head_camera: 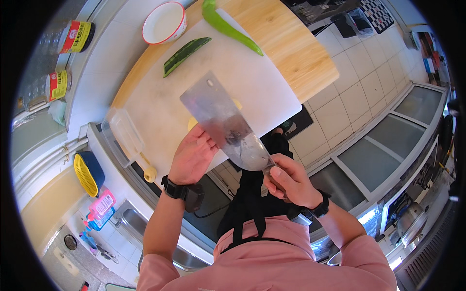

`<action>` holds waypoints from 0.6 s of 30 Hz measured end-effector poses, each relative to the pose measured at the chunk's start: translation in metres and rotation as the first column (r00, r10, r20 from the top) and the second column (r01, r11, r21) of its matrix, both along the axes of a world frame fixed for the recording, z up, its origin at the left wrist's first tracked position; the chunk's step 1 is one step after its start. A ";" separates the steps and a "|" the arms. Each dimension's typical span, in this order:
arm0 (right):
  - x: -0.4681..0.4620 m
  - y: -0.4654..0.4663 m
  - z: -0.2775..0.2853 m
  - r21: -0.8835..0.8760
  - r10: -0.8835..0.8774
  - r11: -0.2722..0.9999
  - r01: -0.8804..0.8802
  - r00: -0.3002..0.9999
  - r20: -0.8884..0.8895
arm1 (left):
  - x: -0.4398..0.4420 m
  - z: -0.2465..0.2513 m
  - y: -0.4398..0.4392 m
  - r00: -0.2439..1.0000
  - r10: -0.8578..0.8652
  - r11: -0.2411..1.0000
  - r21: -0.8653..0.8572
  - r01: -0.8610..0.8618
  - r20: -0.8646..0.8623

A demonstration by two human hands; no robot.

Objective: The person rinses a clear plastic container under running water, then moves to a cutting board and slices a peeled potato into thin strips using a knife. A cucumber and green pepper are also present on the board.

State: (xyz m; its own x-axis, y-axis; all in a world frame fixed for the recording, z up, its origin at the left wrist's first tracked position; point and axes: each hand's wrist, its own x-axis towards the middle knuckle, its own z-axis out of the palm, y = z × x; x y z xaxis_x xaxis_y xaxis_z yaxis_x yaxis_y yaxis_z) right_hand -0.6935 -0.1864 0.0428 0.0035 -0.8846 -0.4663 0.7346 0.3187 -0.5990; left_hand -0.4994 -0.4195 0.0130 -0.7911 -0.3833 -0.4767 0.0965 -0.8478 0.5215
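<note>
My right hand [289,180] grips the handle of a wide metal cleaver [214,105]. The blade slants up and left above a white cutting board [153,98]. At the blade's lower left side is my left hand [194,154], palm partly turned up and fingers loosely curled. Its fingertips meet the blade in the picture; contact is unclear. Pale yellow food pieces [192,123] show at the blade's edges, mostly hidden by it. Farther up the board lie a cut length of dark green cucumber [185,56] and a long green pepper [233,31].
A red-rimmed white bowl [164,23] stands at the wooden board's [305,62] far left. A clear plastic container [125,136] and a tan knobbed object [149,174] sit at the left edge. Beyond are a yellow-and-blue basket [89,174] and a metal sink [133,218].
</note>
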 end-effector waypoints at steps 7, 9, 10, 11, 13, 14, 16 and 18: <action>-0.005 0.004 -0.005 0.044 0.035 0.998 -0.036 0.999 0.026 | -0.010 -0.010 0.000 0.990 -0.010 0.996 -0.087 0.022 0.143; -0.006 0.007 -0.006 0.072 0.008 0.997 -0.010 0.999 0.038 | -0.011 -0.012 0.001 0.979 -0.004 0.994 -0.107 0.026 0.205; -0.007 0.009 -0.007 0.089 -0.026 0.996 0.020 0.998 0.063 | -0.013 -0.013 -0.002 0.973 -0.012 0.992 -0.123 0.041 0.228; -0.008 0.011 -0.008 0.104 -0.063 0.993 0.054 0.994 0.091 | -0.015 -0.014 -0.007 0.974 -0.028 0.989 -0.137 0.060 0.225; -0.014 0.016 -0.010 0.139 -0.120 0.985 0.106 0.988 0.095 | -0.018 -0.013 -0.016 0.963 -0.006 0.984 -0.167 0.053 0.270; -0.018 0.019 -0.012 0.155 -0.149 0.979 0.133 0.984 0.099 | -0.019 -0.011 -0.022 0.948 0.033 0.982 -0.186 0.028 0.317; -0.030 0.024 -0.019 0.207 -0.210 0.956 0.207 0.978 -0.006 | -0.026 -0.009 -0.037 0.856 0.069 0.931 -0.340 0.129 0.513; -0.043 0.029 -0.028 0.253 -0.271 0.928 0.275 0.961 -0.048 | -0.038 -0.011 -0.043 0.784 -0.009 0.838 -0.424 0.345 0.620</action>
State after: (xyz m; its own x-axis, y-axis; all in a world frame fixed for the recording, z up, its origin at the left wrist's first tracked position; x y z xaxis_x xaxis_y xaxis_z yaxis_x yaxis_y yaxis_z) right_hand -0.7363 -0.1576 0.0146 -0.2284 -0.7017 -0.6749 0.8079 0.2502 -0.5336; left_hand -0.5376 -0.4622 0.0021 -0.5066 -0.5745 -0.6429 -0.4854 -0.4261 0.7634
